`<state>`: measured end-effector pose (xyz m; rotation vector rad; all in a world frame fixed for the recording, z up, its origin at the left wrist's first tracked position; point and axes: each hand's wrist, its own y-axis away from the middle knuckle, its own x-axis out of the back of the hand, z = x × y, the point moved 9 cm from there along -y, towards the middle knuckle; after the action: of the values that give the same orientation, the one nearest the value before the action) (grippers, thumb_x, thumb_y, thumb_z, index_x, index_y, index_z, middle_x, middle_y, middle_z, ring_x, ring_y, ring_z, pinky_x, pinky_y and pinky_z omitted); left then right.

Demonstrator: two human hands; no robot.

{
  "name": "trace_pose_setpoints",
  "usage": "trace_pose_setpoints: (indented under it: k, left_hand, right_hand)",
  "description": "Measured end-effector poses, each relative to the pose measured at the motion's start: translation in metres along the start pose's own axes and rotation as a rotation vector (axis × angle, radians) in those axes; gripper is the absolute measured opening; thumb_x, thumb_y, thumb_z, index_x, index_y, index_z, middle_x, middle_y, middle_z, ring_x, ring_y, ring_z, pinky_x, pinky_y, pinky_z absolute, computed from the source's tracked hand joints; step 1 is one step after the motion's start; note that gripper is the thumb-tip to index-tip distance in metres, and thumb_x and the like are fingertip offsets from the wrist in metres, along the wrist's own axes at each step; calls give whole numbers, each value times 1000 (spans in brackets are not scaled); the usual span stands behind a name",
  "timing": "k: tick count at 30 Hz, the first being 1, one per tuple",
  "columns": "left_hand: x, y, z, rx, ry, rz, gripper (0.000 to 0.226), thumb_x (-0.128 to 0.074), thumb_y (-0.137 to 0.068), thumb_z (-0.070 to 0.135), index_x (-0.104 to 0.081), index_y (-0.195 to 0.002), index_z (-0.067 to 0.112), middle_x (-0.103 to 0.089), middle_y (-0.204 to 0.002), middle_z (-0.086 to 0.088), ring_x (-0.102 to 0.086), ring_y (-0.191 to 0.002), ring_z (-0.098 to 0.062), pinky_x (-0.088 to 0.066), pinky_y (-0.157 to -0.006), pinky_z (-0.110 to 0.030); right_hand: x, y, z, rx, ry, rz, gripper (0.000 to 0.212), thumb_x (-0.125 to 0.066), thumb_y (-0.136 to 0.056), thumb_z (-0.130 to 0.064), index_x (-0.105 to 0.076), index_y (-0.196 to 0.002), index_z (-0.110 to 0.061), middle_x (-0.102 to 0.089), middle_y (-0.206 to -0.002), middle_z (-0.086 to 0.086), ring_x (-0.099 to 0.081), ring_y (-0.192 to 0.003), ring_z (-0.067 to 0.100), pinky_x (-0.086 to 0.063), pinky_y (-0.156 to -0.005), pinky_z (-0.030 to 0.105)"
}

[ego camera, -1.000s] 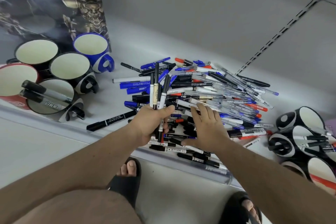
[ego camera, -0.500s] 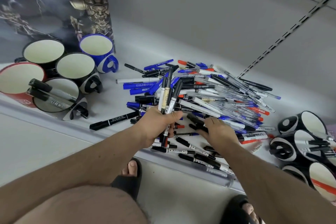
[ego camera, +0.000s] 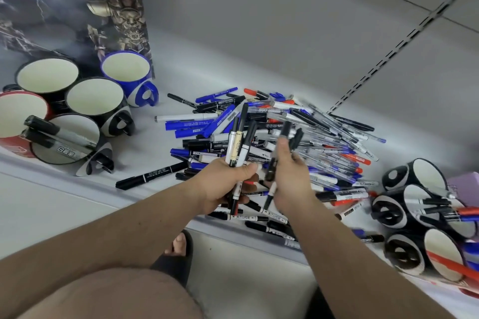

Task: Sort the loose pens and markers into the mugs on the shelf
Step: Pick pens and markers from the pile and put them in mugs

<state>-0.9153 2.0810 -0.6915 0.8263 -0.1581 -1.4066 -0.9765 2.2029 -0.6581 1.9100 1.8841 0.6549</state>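
Observation:
A big heap of loose pens and markers [ego camera: 318, 132], blue, black, red and clear, covers the middle of the white shelf [ego camera: 160, 163]. My left hand [ego camera: 223, 184] grips a bunch of black-and-white markers [ego camera: 239, 137] upright over the heap's near edge. Just to its right, my right hand [ego camera: 287, 176] holds two black markers [ego camera: 285, 142] lifted off the heap. One black marker [ego camera: 151, 175] lies alone left of the heap. On the left stand several mugs, and the nearest black mug [ego camera: 68, 142] has markers in it.
A blue mug [ego camera: 129, 72] and a red mug [ego camera: 15, 122] stand in the left group, in front of a dark printed box [ego camera: 72, 2]. More black mugs [ego camera: 420, 204] with pens fill the right end. A slotted rail [ego camera: 388, 54] runs up the back wall.
My right hand has closed on black markers in the heap and lifted them up beside the left hand's bunch. The left hand has stayed in place with its markers.

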Motion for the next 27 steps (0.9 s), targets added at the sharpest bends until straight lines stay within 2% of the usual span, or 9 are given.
trace_pose_setpoints:
  k: [7, 10, 12, 15, 17, 20, 22, 24, 27]
  left_hand:
    - [-25, 12, 55, -150, -357, -89, 14, -73, -87, 25, -70, -98, 16, -73, -84, -3, -68, -80, -18, -54, -80, -33]
    - [-44, 31, 81, -151, -465, -142, 15, -73, -87, 25, -70, -98, 16, -72, -89, -8, -67, -85, -28, -52, -86, -40]
    - [-59, 46, 94, -132, -521, -149, 26, -74, -85, 30, -69, -106, 17, -72, -100, -10, -66, -94, -32, -49, -91, -44]
    - [-89, 72, 111, -111, -577, -157, 27, -73, -86, 31, -68, -111, 22, -74, -104, -2, -66, -96, -17, -53, -75, -32]
    - [-110, 91, 119, -122, -611, -166, 16, -73, -88, 24, -69, -104, 21, -73, -90, 3, -66, -80, -9, -49, -63, -25]
    - [-133, 118, 118, -106, -660, -162, 14, -71, -86, 9, -67, -96, 18, -68, -70, 2, -63, -63, -12, -50, -64, -28]
    - [-143, 131, 105, -35, -633, -162, 21, -67, -86, 5, -64, -103, 17, -66, -73, -4, -62, -67, -18, -54, -66, -30]
    - [-153, 143, 88, 36, -509, -147, 16, -64, -88, 2, -61, -101, 10, -63, -73, -9, -63, -68, -21, -58, -70, -34]
    - [-164, 152, 60, 106, -277, -98, 6, -60, -88, 2, -59, -94, 3, -64, -70, -11, -68, -71, -25, -59, -68, -36]
  right_hand:
    - [-16, 27, -19, -73, -10, -55, 45, -56, -94, -52, -65, -113, -12, -71, -83, 0, -67, -66, 13, -47, -44, 17]
    - [1, 46, -42, -59, 47, -85, 43, -56, -92, -56, -66, -101, -14, -67, -65, -1, -60, -49, 11, -40, -35, 13]
    - [15, 62, -51, -67, 99, -83, 52, -60, -84, -64, -66, -96, -14, -64, -64, 2, -58, -43, 11, -45, -41, 16]
    - [38, 84, -61, -85, 137, -75, 68, -65, -72, -73, -68, -104, -14, -58, -64, 3, -49, -54, 17, -46, -63, 33]
    - [52, 96, -73, -45, 115, -122, 59, -67, -74, -67, -68, -98, -13, -53, -56, 0, -44, -50, 16, -43, -57, 33]
    - [74, 121, -94, 9, 84, -246, 55, -60, -83, -61, -72, -96, -9, -54, -59, 0, -44, -47, 15, -38, -51, 29]
    - [93, 132, -106, 48, 105, -266, 57, -51, -93, -57, -73, -101, -6, -66, -69, 2, -59, -57, 16, -46, -58, 29]
    - [112, 138, -114, 99, 140, -254, 60, -49, -94, -58, -73, -102, -4, -74, -95, 10, -70, -87, 26, -55, -78, 38]
    - [135, 144, -111, 128, 194, -223, 57, -51, -91, -62, -78, -88, -11, -72, -108, 18, -68, -103, 37, -55, -91, 46]
